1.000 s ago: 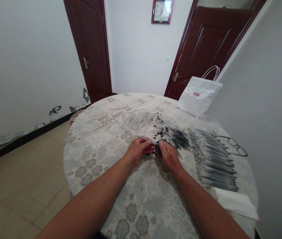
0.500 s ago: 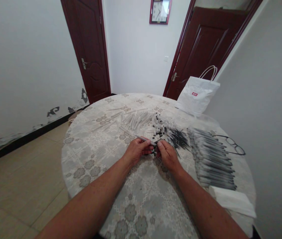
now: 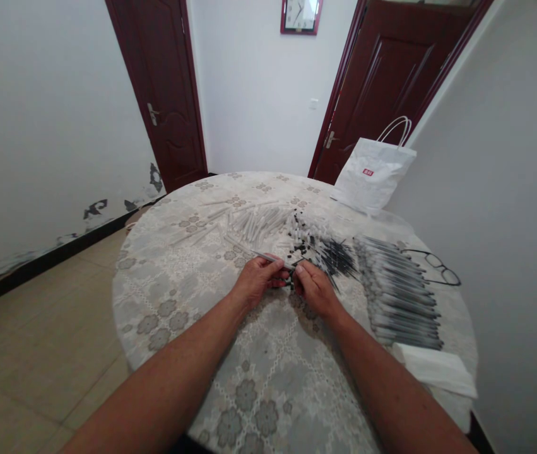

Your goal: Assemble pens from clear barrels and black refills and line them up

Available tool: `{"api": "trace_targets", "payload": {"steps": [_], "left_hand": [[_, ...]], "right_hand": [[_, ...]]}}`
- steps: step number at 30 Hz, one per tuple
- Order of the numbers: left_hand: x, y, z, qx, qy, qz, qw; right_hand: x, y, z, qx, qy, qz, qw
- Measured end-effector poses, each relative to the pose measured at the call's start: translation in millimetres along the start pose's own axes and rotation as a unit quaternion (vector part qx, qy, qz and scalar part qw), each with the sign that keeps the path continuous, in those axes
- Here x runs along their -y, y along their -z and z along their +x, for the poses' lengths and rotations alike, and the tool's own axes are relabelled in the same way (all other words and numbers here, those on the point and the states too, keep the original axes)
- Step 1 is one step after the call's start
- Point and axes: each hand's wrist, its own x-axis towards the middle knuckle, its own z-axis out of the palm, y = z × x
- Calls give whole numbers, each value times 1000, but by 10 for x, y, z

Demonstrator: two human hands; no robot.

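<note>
My left hand (image 3: 257,281) is closed round a thin clear pen barrel (image 3: 264,256) that sticks out up and to the left. My right hand (image 3: 313,287) is pinched at the barrel's near end, fingertips touching those of the left hand; what it holds there is too small to name. Both hands hover over the round table (image 3: 178,277) with its flowered cloth. Just beyond them lie a heap of clear barrels (image 3: 259,225), small black and white caps (image 3: 302,241) and a bunch of dark refills (image 3: 337,257).
A row of several assembled pens (image 3: 398,291) lies to the right, with spectacles (image 3: 431,267) beyond it. A white paper bag (image 3: 372,174) stands at the table's far right edge, folded white paper (image 3: 436,369) at the near right. Two dark doors and a wall clock are behind.
The hands keep the same hold on the barrel. The camera has tipped slightly, so everything sits a little lower left in view.
</note>
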Motion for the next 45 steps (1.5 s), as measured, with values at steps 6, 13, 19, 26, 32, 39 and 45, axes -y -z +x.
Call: {"api": "trace_targets", "payload": {"steps": [6, 13, 19, 26, 32, 39, 45], "left_hand": [[1, -1, -2, -4, -6, 27, 1000], [-8, 13, 11, -13, -12, 60, 998], [-70, -22, -31, 8, -52, 215, 975], [-170, 33, 12, -47, -79, 256, 962], [-231, 96, 233, -98, -97, 404, 904], [-190, -198, 564, -49, -148, 668, 728], [-67, -387, 783, -56, -81, 748, 657]], "right_hand": [[39, 30, -7, -11, 22, -40, 999], [53, 20, 6, -1, 18, -48, 999], [81, 79, 23, -14, 81, -70, 994], [-92, 362, 109, -230, 73, -103, 965], [-340, 612, 175, -343, 55, -131, 929], [-361, 563, 165, -328, 94, -149, 928], [-413, 532, 177, -321, 100, -141, 931]]}}
